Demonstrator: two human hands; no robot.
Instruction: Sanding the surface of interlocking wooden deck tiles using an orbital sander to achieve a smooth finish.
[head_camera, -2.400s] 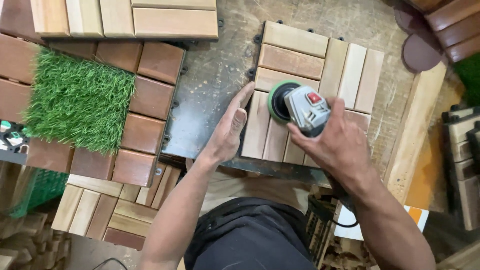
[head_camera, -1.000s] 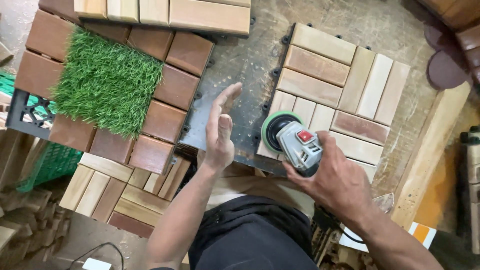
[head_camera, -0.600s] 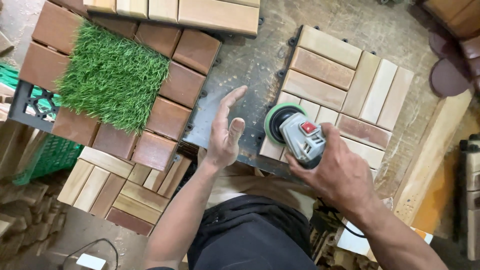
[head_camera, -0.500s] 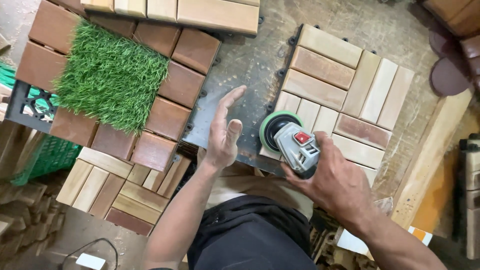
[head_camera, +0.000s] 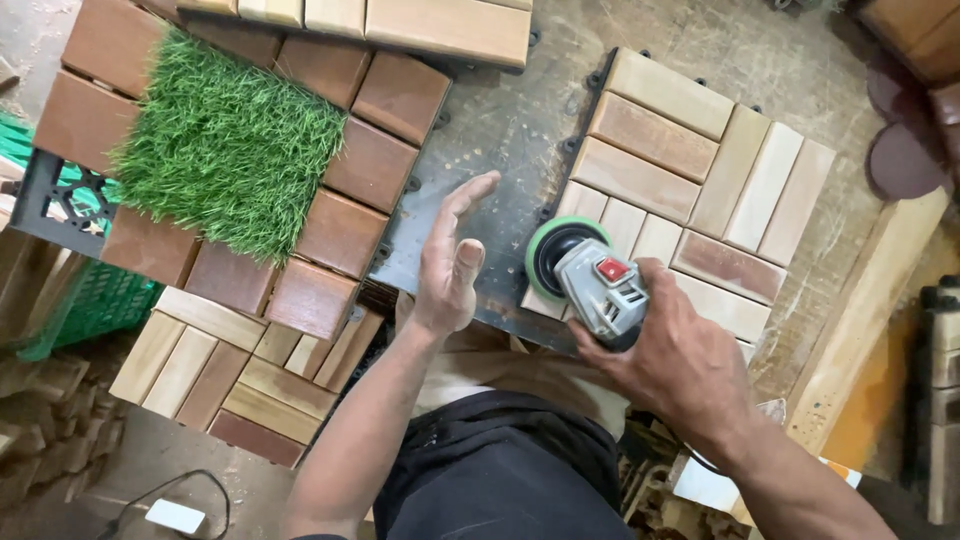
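Your right hand (head_camera: 680, 360) is wrapped tight around the grey sander (head_camera: 600, 290), whose green-rimmed disc sits on the near left corner of the pale slatted wooden tile (head_camera: 690, 190), at about 7 o'clock on that tile. Judging by where the disc rests, you are working this one corner; I cannot tell from the wood how much of the remaining slats is already smoothed, since their tones vary from slat to slat.

Your left hand (head_camera: 450, 260) is empty, fingers straight and together, palm turned toward the sander, raised edge-on above the dark surface (head_camera: 500, 130) just beside the tile at its 9 o'clock. It touches neither tile nor tool.

Your right wrist bends down over the sander's body, forearm running back toward 5 o'clock. Your left forearm comes up from 6 o'clock.

At 10 o'clock lies a brown tile (head_camera: 370, 160) carrying an artificial grass square (head_camera: 230, 150).
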